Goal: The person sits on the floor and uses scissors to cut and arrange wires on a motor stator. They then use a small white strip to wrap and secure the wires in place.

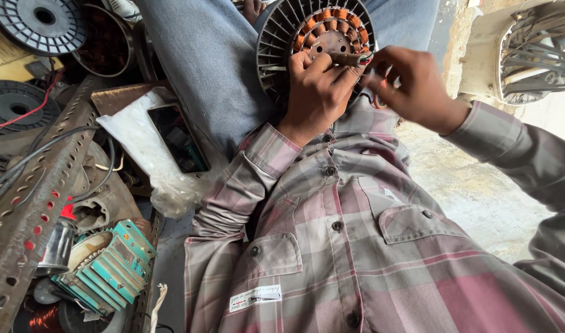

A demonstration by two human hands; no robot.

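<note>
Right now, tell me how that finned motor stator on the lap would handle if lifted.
The finned motor stator is probably stiff and heavy for its size, being metal fins around copper windings. Round, it may roll off the lap unless the left hand steadies it. The thin wire ends by the right hand look floppy and easily snagged.

A black plastic spool (39,23) lies at the top left corner of the floor clutter, with a second black spool (14,102) below it and a red wire (33,108) running across that one. A perforated metal angle bar (33,203) slants down the left side. Beside it sits a stack of teal metal plates (110,265). A phone (178,139) rests on a crumpled white plastic bag (144,154). A white fan guard (535,55) stands at the top right.
</note>
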